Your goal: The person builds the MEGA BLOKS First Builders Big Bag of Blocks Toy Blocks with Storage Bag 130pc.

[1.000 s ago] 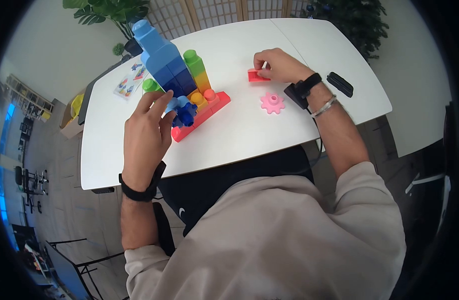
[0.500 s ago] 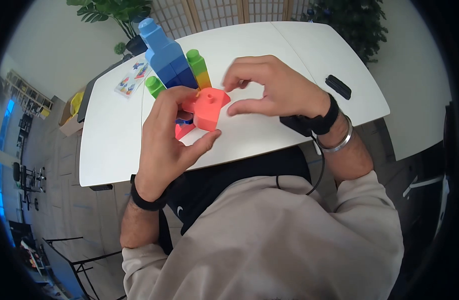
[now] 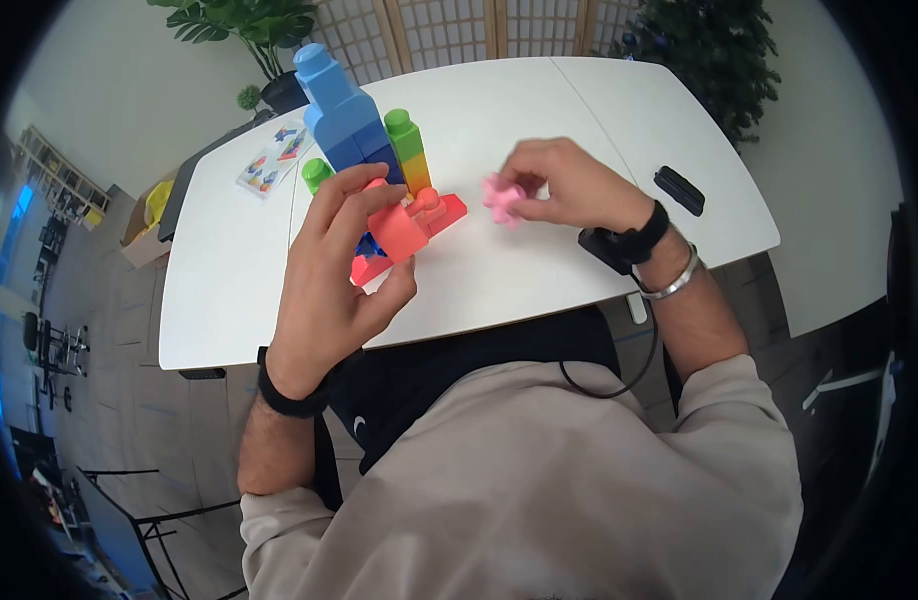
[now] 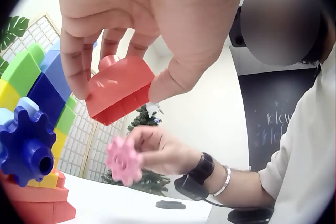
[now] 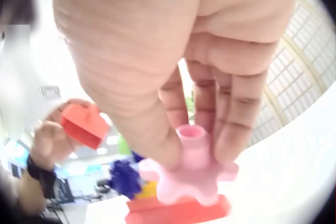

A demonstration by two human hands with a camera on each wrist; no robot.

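My left hand point(image 3: 324, 270) grips a red toy block point(image 4: 121, 87) between thumb and fingers, holding it in front of the block build. The block has one stud and a hollow underside. My right hand point(image 3: 579, 185) pinches a pink toy gear point(image 4: 124, 160) by its hub, raised over the table to the right of the build. The build has a red base point(image 3: 454, 208), a tall tower of blue blocks point(image 3: 344, 125) and a green block point(image 3: 403, 135) on a yellow one. A dark blue gear point(image 4: 29, 148) sits on its front, partly hidden by the left hand in the head view.
The white table point(image 3: 509, 300) carries a black case point(image 3: 679, 190) at the right and a sheet with coloured pictures point(image 3: 274, 160) at the back left. Another green block point(image 3: 316, 175) shows left of the tower. A cable hangs from the right wrist device.
The red block passed from my right hand to my left, which lifted off the blue gear. My right hand then picked the pink gear up from the table.
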